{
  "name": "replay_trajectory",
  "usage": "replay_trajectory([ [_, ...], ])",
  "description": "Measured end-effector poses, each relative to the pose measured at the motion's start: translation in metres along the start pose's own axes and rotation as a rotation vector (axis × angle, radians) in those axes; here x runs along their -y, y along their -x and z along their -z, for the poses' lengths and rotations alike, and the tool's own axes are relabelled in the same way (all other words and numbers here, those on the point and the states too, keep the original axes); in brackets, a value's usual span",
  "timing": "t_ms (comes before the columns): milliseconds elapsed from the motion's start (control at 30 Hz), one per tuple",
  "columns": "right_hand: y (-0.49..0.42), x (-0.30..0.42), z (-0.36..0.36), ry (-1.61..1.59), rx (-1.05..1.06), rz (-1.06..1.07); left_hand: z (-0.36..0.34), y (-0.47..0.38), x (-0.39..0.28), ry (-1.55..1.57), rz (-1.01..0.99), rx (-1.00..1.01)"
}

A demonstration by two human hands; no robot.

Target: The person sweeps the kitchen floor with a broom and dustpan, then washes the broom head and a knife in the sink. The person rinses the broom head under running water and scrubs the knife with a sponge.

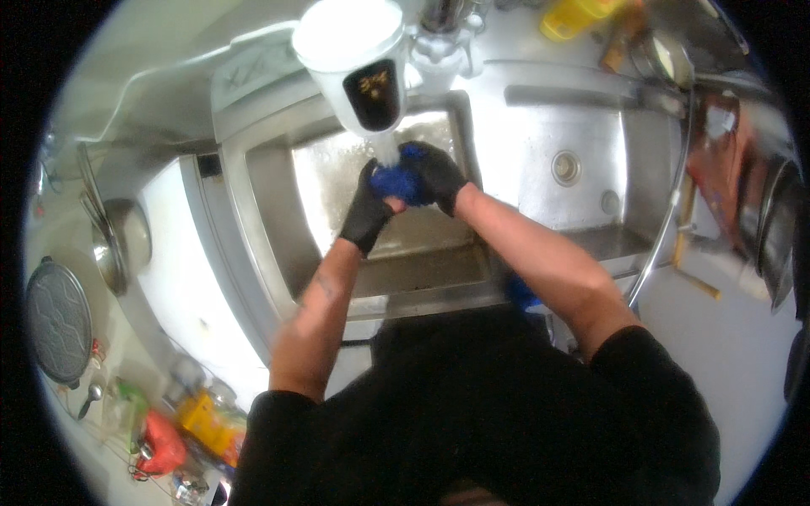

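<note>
Both hands wear black gloves and meet over the left basin of a stainless-steel sink (304,278). My left hand (370,212) is closed around the left side of a blue scrubbing cloth or sponge (397,183), a bare fingertip showing at its lower edge. From the right, my right hand (435,174) grips the same blue thing. Water (385,148) runs down onto it from beneath a white faucet-mounted unit (361,69) with a dark panel. Some wetness shows on the basin floor. The exact kind of blue item is blurred.
The right basin (538,164) has a round drain (566,167). A yellow bottle (573,19) lies behind it. Metal pans (775,228) hang or stand at the far right, beside a curved metal pipe (664,228). Pans (123,240) and a red bag (161,443) are at the left.
</note>
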State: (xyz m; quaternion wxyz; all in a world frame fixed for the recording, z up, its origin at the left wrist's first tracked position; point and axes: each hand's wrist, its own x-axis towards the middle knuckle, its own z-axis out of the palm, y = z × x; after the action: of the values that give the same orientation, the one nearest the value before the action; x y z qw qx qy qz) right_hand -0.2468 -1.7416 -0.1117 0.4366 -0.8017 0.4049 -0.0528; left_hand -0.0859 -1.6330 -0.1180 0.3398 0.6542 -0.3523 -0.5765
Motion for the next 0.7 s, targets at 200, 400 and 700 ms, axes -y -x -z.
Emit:
replay_trajectory([
  [200,-0.016,-0.005,0.002,0.246,0.324,0.15,-0.036,0.012,-0.018,-0.981,-0.677,-0.221],
  [400,-0.024,-0.016,-0.013,0.213,0.113,0.096,-0.019,-0.037,-0.008,-1.119,-0.336,-0.146],
  [700,-0.036,-0.019,-0.012,0.284,0.118,0.127,-0.002,-0.062,0.013,-0.974,-0.282,0.298],
])
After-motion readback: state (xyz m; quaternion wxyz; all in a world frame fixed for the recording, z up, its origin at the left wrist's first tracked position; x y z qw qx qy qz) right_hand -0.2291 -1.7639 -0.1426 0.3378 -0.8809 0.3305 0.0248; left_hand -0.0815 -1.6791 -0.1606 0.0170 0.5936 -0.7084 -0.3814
